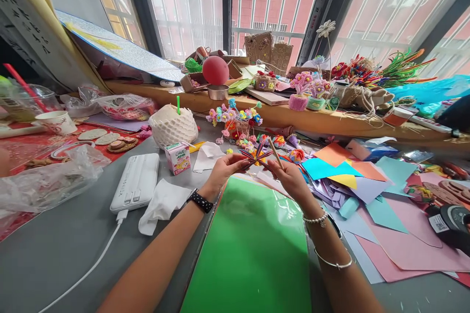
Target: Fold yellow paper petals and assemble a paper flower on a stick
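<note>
My left hand (226, 172) pinches one side of a small craft piece (258, 157), made of dark, colourfully striped strips spreading from an orange-yellow middle. My right hand (290, 178) is closed round a thin light-brown stick (275, 151), which points up and left. Its fingers also meet the right side of the craft piece; exactly how they grip it is hidden. Both hands are held above the far end of a green folder (253, 244). Just beyond them sit bright orange woven pieces (296, 156) and a bunch of small crocheted flowers (235, 120).
At left lie a white power bank (135, 181) with its cable, crumpled tissue (165, 203), a small box (177, 158) and a peeled coconut (172, 126) with a green straw. Coloured paper sheets (404, 234) cover the right side. A crowded windowsill (271, 110) runs behind.
</note>
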{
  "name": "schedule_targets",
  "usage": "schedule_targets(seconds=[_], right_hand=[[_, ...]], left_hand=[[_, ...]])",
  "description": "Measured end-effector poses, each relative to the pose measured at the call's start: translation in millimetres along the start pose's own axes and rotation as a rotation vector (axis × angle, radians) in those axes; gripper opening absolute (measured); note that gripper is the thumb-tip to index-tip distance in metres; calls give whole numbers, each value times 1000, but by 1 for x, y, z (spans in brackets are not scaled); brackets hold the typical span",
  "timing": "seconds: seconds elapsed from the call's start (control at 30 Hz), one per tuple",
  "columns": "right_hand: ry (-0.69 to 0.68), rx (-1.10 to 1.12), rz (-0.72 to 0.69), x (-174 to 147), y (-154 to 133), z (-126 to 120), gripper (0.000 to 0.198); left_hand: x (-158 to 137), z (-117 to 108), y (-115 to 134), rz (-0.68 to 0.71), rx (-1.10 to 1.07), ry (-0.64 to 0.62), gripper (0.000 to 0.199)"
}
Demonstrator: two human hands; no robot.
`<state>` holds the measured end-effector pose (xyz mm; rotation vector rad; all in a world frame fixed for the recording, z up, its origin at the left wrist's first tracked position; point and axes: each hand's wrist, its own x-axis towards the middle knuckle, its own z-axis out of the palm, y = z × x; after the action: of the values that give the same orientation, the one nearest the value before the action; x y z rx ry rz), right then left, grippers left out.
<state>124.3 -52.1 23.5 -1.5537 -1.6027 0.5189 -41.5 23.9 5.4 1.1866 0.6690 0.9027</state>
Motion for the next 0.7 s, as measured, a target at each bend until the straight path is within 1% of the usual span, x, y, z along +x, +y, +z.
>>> schedule_targets(seconds=[0.07, 0.13, 0.23, 0.3, 0.4, 0.47, 0.53, 0.6, 0.7], right_hand=[[63, -38, -5, 0, -1, -2, 38], [49, -38, -7, -1, -2, -1, 35], [-17, -39, -3, -3, -3, 4, 40], [-6, -65, -17, -4, -4, 9, 47], [14, -143, -76, -7, -6, 13, 56], [-63, -203, -115, -8, -5, 14, 50], [-186, -264, -139, -9, -4, 15, 37], [-278, -337, -151, -9, -2, 16, 26], [-329, -435, -163, -8, 3, 18, 17]], left_hand=[[1, 0, 0, 26, 0, 57, 26], [2, -2, 1, 62, 9, 125, 26], [4, -4, 2, 117, 31, 197, 27], [6, -7, 1, 155, 38, 232, 27], [9, -10, -2, 179, 32, 288, 26], [11, -11, -5, 175, 21, 316, 25], [12, -12, -6, 177, 6, 323, 24], [13, -12, -7, 179, -8, 318, 24], [12, -12, -6, 184, -13, 313, 24]])
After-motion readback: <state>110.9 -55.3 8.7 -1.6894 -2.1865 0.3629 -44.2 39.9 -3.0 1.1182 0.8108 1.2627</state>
